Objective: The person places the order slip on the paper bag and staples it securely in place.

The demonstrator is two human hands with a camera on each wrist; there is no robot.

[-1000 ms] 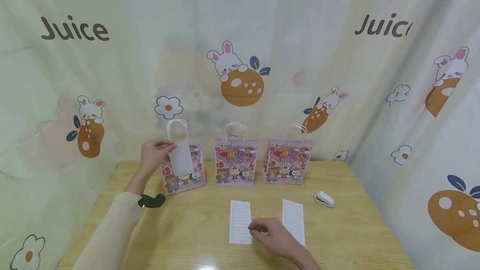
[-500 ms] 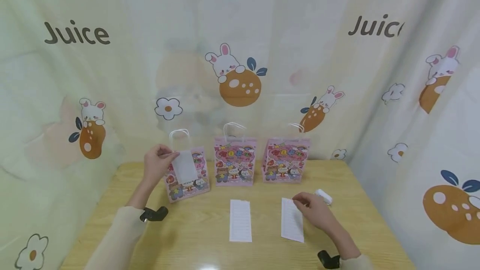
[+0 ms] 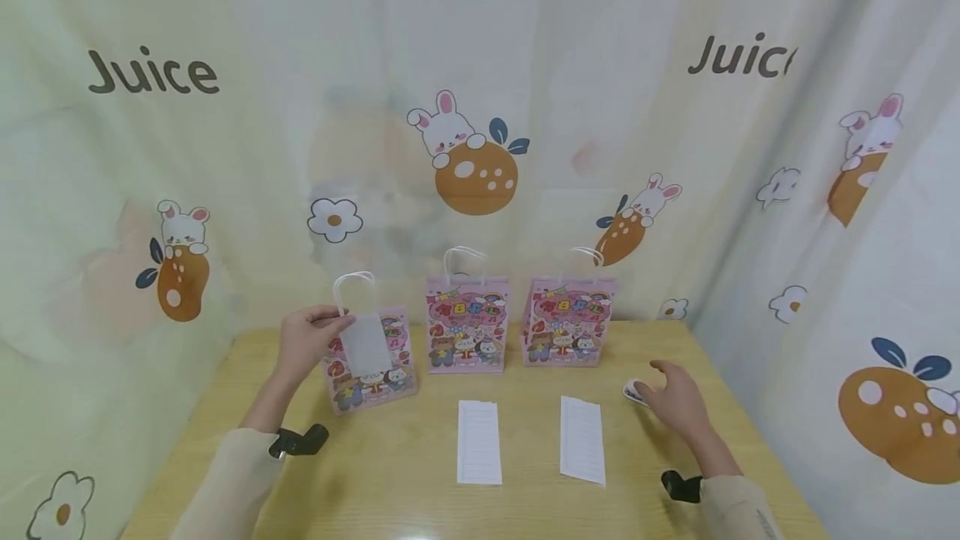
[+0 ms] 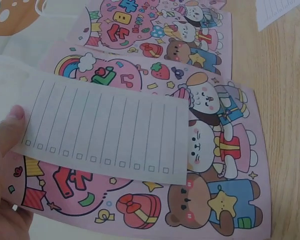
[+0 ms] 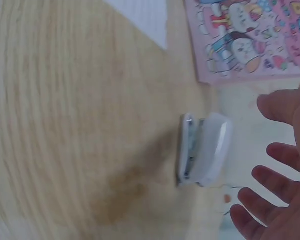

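Observation:
My left hand (image 3: 309,344) pinches a lined white paper slip (image 4: 105,130) against the front of the leftmost pink gift bag (image 3: 405,377). Thumb on the slip's end, it also grips the bag's upper edge. Small checkboxes run along one side of the slip, and cartoon animals cover the bag. Over on the right, my right hand (image 3: 682,402) hovers by a small white stapler (image 5: 210,150) with its fingers spread and holding nothing. The stapler lies on the table, partly covered by the hand in the head view.
Two more pink gift bags, a middle one (image 3: 467,327) and a right one (image 3: 570,323), stand upright at the back of the wooden table (image 3: 420,457). Two lined slips, a left one (image 3: 478,444) and a right one (image 3: 582,440), lie in front. A printed curtain (image 3: 562,107) hangs behind.
My right hand has moved right, from over the slips to the stapler. My left hand has brought the leftmost bag and its slip slightly lower and nearer.

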